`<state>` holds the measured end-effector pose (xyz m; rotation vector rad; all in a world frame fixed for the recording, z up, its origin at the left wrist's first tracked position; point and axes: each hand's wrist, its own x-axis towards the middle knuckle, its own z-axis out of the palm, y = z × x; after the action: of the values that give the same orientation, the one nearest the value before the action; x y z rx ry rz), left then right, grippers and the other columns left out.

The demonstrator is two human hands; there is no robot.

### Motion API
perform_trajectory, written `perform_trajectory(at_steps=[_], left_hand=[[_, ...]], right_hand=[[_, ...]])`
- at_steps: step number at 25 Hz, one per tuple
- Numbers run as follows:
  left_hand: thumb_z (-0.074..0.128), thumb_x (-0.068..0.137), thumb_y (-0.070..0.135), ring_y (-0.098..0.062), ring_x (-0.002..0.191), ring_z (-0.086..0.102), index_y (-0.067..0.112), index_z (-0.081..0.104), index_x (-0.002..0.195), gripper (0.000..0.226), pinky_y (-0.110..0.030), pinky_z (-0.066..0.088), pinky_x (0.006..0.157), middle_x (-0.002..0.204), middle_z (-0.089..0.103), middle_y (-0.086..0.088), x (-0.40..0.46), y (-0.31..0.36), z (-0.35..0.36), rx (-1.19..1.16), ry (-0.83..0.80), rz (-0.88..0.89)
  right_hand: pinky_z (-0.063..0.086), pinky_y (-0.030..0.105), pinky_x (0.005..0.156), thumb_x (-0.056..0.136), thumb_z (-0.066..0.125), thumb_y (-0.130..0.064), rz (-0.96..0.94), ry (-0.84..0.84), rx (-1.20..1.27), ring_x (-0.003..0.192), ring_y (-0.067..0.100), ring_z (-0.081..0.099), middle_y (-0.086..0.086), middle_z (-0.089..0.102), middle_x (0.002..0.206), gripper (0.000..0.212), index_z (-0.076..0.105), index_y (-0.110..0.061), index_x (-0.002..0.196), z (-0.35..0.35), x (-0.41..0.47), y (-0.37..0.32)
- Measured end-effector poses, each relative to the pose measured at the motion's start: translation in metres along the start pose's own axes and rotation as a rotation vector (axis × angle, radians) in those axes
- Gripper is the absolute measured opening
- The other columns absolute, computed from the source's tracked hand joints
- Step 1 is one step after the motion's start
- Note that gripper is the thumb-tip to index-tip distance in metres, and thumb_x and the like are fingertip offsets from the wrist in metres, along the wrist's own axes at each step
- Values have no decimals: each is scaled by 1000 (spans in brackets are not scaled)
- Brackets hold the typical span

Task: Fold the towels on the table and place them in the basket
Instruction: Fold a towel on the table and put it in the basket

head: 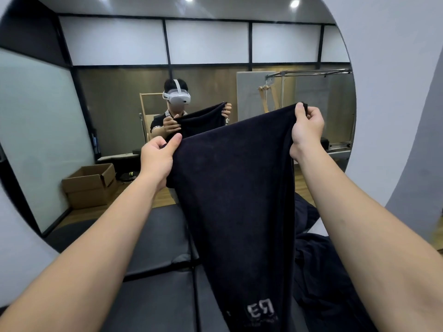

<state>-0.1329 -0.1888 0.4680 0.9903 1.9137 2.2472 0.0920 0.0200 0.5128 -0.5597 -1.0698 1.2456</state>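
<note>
Both arms reach forward and hold a dark towel up in the air above the black worktop. The left hand pinches the towel's upper left corner, thumb pressed over the cloth and the other fingers curled behind it. The right hand, raised higher and farther to the right, grips the upper right corner with its fingers clamped round the edge. The towel hangs down between the two hands, narrowing toward the near edge of the view, where pale letters show on the cloth. More dark towels lie crumpled on the worktop at the right, just beside the hanging one. A large round mirror stands at the far side. On the floor to the left sits an open cardboard box.
</note>
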Motion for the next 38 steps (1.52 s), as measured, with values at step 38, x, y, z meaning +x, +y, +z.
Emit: perform_trajectory(at_steps=[38], left_hand=[[30,103,56,-36,73,46,9,37,57,66,-38,32,67,60,40,-7,-41,121,-98,884,301,199]], right_hand=[[37,6,64,106,46,-26,-374,-226,-368,73,-1,41,-13,43,85,15,43,-13,100,-2,-81,-50]])
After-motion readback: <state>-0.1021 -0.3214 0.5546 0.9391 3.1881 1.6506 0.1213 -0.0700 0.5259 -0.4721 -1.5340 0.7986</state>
